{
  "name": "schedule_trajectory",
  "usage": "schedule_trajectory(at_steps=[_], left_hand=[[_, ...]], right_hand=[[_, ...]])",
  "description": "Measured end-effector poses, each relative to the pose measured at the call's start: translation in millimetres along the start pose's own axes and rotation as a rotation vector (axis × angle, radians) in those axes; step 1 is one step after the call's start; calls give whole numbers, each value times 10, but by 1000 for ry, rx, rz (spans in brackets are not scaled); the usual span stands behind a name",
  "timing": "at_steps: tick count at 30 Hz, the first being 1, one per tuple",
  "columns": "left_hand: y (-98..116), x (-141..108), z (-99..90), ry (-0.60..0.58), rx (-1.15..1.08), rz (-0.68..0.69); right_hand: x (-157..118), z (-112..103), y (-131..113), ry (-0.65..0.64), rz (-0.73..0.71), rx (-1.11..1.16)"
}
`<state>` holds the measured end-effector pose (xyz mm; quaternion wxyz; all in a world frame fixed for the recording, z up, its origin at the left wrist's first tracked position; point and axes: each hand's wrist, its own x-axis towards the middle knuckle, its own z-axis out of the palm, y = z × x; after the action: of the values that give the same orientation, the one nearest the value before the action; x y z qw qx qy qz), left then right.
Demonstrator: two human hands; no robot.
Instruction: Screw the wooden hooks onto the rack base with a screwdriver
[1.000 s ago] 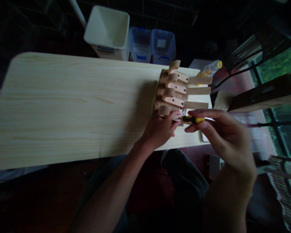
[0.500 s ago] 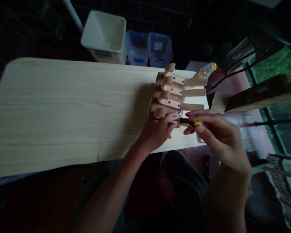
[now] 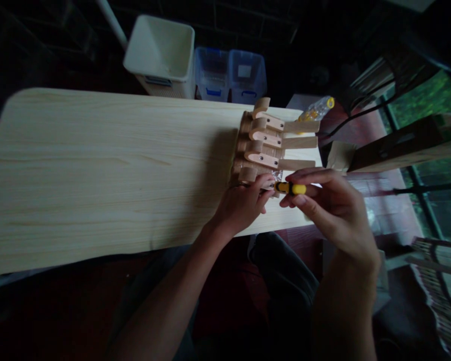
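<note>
My right hand has its fingertips closed around a screwdriver with a yellow and black handle. The screwdriver points left, its tip end close to a dark screw on the nearest hook. That nearest wooden hook is pinched in my left hand, whose fingers cover most of it. It belongs to a wooden rack at the right end of the table. Beyond my left hand, several more curved hooks stick out to the right, each with two dark screws.
The rack rests on a pale wooden table. A clear bottle with a yellow end lies behind the hooks. Past the far edge stand a white bin and two clear boxes. A wooden beam juts in from the right.
My right hand has shifted slightly left, and the screwdriver handle has turned so its yellow end faces me more. My left hand stays in place on the hook.
</note>
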<state>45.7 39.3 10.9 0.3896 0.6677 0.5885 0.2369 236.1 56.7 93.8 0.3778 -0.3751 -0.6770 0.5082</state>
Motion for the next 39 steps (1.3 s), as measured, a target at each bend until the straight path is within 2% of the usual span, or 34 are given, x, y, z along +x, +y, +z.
schedule_trajectory(at_steps=[6, 10, 15, 18, 22, 25, 27, 33, 39], left_hand=[[-13, -4, 6, 10, 19, 5], [8, -3, -2, 2, 24, -9], [10, 3, -8, 2, 29, -16], [11, 0, -18, -4, 37, -11], [15, -6, -17, 24, 52, -1], [6, -5, -7, 57, 64, 11], [0, -1, -5, 40, 57, 8], [8, 0, -17, 8, 18, -18], [-12, -7, 3, 61, 79, 18]], right_hand=[[-14, -68, -13, 44, -82, -127], [-30, -60, -36, 40, -58, -205], [-6, 14, -1, 57, -42, -115], [14, 81, 5, 32, -60, -101], [7, 143, -96, 5, -35, -205], [-16, 125, -175, -43, -11, -263], [-28, 94, -188, -61, -6, -275], [-28, 103, -131, 71, -18, -285], [-30, 206, -217, 15, -25, -401]])
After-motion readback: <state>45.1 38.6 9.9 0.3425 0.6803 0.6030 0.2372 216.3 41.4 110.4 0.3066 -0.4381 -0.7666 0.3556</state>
